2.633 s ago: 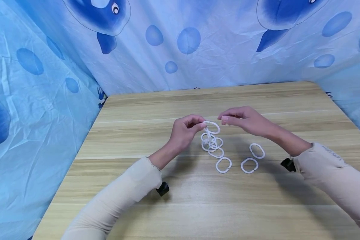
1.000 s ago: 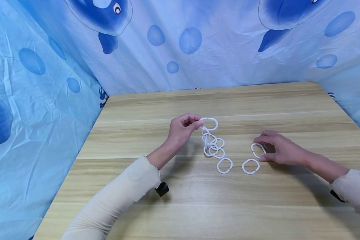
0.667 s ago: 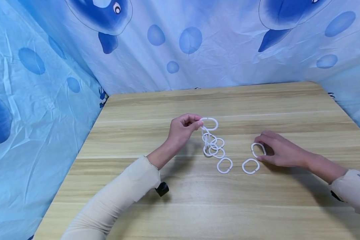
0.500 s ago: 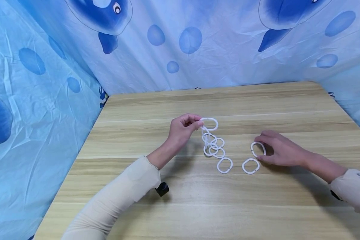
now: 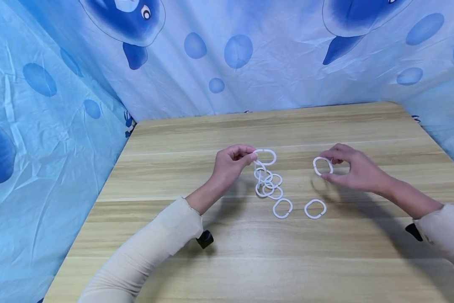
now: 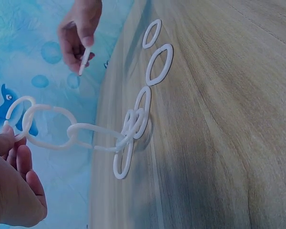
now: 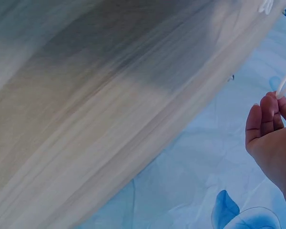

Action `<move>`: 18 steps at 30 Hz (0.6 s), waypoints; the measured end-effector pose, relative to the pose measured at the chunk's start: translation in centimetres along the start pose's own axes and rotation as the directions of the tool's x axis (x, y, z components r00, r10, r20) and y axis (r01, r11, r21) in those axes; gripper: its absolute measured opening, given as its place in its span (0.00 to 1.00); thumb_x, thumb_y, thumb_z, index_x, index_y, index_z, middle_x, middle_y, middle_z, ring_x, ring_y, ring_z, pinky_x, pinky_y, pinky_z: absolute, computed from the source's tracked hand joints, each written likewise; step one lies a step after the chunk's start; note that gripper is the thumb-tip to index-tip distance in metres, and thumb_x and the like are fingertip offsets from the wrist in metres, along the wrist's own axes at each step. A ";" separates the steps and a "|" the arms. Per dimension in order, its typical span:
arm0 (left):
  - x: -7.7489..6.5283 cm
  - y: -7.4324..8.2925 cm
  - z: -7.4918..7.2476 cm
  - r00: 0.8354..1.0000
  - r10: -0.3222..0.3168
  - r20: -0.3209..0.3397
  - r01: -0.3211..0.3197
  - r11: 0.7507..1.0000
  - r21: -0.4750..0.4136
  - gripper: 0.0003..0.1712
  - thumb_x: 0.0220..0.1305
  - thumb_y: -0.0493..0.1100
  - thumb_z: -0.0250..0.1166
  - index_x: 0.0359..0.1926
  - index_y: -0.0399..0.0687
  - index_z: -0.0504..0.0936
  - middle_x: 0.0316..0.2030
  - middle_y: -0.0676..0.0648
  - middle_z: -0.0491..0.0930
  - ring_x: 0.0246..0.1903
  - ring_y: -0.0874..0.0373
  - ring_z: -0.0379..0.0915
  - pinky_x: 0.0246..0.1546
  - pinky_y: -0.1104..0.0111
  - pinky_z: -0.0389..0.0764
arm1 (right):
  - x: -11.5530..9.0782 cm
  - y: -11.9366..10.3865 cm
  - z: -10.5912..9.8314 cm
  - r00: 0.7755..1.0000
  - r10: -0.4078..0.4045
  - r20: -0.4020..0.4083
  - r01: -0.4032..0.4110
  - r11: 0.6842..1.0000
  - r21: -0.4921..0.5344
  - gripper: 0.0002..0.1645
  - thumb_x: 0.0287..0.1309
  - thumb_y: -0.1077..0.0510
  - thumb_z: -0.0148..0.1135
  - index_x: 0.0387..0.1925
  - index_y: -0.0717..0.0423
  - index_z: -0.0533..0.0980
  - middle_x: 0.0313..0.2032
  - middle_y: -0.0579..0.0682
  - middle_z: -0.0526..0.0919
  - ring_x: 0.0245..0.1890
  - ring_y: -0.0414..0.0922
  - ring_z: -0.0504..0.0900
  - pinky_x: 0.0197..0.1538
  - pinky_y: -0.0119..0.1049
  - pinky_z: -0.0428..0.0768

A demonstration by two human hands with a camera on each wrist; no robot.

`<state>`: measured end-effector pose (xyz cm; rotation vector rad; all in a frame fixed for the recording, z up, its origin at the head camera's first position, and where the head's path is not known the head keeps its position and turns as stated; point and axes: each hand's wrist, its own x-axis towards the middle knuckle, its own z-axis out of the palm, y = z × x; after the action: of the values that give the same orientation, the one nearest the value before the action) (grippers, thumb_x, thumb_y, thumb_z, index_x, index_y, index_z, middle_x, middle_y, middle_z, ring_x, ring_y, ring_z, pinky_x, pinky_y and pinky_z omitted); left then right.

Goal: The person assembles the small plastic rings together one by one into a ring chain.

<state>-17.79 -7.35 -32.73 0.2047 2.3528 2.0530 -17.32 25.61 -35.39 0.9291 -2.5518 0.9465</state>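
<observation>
My left hand pinches the top link of a chain of white plastic links, each an oval ring with a small gap. From the fingers the chain hangs down, and its lower links lie heaped on the table. Off to the right, my right hand holds a single white link between thumb and fingers, raised above the tabletop. In the right wrist view only part of that link shows at the frame's edge. Two loose links lie on the wood, one just below the heap and another farther right.
The wooden table reaches back to a blue curtain printed with whales and bubbles. More of this curtain hangs along the left side. A small black device sits under the left sleeve's cuff.
My right hand went from beside the chain to the link at the far right, gripped it and lifted it off the table. The left hand keeps its hold on the chain, nearly still.
</observation>
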 end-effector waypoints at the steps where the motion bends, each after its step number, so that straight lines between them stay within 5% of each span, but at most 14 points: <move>1: 0.0 0.0 0.0 1.000 0.000 0.002 0.000 1.000 -0.002 0.07 0.58 0.39 0.70 0.37 0.42 0.85 0.28 0.52 0.81 0.28 0.63 0.71 0.29 0.76 0.73 | 0.1 -0.1 0.0 1.000 0.007 -0.001 -0.007 1.000 0.006 0.29 0.36 0.66 0.78 0.47 0.58 0.81 0.37 0.40 0.77 0.35 0.38 0.73 0.39 0.23 0.69; 8: 0.0 -0.2 0.2 1.000 0.014 0.009 -0.014 1.000 0.006 0.07 0.57 0.39 0.71 0.37 0.42 0.85 0.28 0.51 0.81 0.28 0.63 0.70 0.29 0.75 0.72 | 1.2 -1.1 0.2 0.997 0.071 0.001 -0.071 0.996 0.046 0.28 0.41 0.63 0.77 0.49 0.52 0.80 0.36 0.39 0.76 0.36 0.34 0.71 0.40 0.24 0.68; 18: 0.0 -0.3 0.5 0.999 0.023 0.024 -0.024 0.999 0.035 0.07 0.57 0.39 0.71 0.37 0.42 0.86 0.29 0.50 0.82 0.28 0.64 0.70 0.29 0.75 0.71 | 3.6 -2.7 0.5 1.000 0.029 -0.011 -0.028 0.996 0.084 0.27 0.43 0.62 0.76 0.50 0.55 0.80 0.36 0.40 0.76 0.36 0.36 0.70 0.41 0.27 0.67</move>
<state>-17.72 -6.92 -33.13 0.2567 2.3858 2.0085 -18.29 22.02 -32.82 0.9094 -2.5389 1.0709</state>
